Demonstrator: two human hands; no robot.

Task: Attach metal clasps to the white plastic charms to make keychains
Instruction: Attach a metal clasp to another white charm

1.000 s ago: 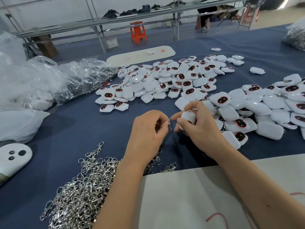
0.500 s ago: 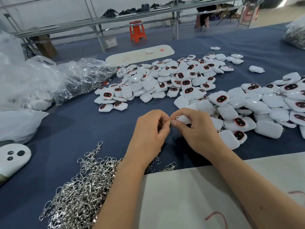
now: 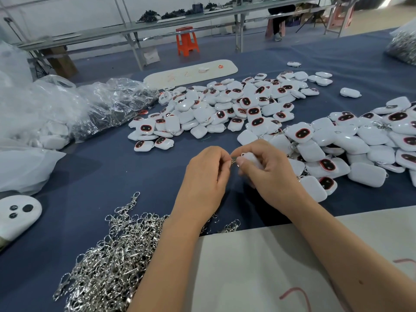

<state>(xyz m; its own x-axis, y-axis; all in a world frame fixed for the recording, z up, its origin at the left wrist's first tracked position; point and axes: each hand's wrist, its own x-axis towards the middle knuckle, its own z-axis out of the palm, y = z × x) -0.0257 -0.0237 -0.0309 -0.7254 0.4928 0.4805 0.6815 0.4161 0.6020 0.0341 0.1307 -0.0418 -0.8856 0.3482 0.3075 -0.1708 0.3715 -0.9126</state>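
My right hand (image 3: 267,174) holds a white plastic charm (image 3: 252,159) above the blue cloth, mostly hidden by its fingers. My left hand (image 3: 207,176) pinches a small metal clasp (image 3: 233,161) right against the charm's edge, fingertips of both hands meeting there. A pile of loose silver clasps (image 3: 112,262) lies at the near left, partly under my left forearm. A heap of white charms (image 3: 225,109) with dark red-rimmed faces spreads across the middle. A second heap (image 3: 360,145) lies at the right, some with metal clasps on them.
Clear plastic bags (image 3: 67,109) with more charms sit at the left. A white sheet (image 3: 281,266) covers the near table edge. A large white ghost-shaped piece (image 3: 18,215) lies at far left. A long white board (image 3: 191,73) lies at the back.
Both hands have drawn closer together, and the clasp that hung below my left fingers now sits between the fingertips against the charm. The charm is tucked deeper into my right hand.
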